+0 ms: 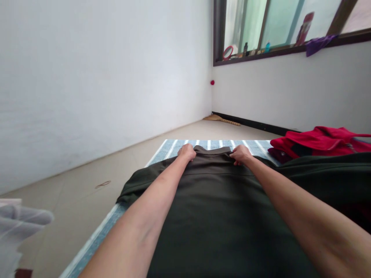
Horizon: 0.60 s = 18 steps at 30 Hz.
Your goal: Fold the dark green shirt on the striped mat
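A dark green collared shirt [220, 208] lies spread out, its back up and its collar at the far end. My left hand [187, 152] is closed on the cloth just left of the collar. On the other side of the collar, my right hand [241, 154] pinches the shirt with fingers bent. One sleeve stretches out to the left and the other to the right. Beneath the shirt is a blue and white striped mat [162, 150], mostly covered. The fingertips of both hands are partly hidden.
Red clothing [321, 142] is heaped at the right. Pale sheer cloth [20, 224] sits at the lower left. A thin loop [102, 184] lies on the tiled floor. White walls meet beyond the mat, with a fan-like woven thing [222, 119] in the corner. Small items line the window sill.
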{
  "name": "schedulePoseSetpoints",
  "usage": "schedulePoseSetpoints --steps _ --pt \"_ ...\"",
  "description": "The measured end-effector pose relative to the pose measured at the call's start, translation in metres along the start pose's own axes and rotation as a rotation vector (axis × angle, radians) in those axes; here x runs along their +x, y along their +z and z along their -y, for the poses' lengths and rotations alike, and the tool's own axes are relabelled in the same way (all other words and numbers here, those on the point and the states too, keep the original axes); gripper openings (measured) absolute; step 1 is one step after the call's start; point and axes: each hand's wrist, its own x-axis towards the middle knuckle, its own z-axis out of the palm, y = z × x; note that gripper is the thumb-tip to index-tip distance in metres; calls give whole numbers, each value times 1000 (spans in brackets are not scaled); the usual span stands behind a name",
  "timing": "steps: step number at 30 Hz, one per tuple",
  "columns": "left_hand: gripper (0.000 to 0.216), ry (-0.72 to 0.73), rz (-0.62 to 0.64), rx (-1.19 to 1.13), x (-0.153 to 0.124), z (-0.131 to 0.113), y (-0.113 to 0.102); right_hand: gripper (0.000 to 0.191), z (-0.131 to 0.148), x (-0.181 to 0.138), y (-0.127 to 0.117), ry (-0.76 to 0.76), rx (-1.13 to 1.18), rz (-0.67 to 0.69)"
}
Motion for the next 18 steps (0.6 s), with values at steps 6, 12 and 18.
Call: schedulePoseSetpoints --steps 6,12,18 --pt "26 18 -237 -13 -12 -4 8 18 4 0 -6 -72 -70 -196" --pt "31 38 -281 -48 -20 0 33 19 -7 4 8 -54 -118 -237" --pt "29 -44 -242 -105 -8 -4 35 24 -5 13 1 -81 -131 -177"
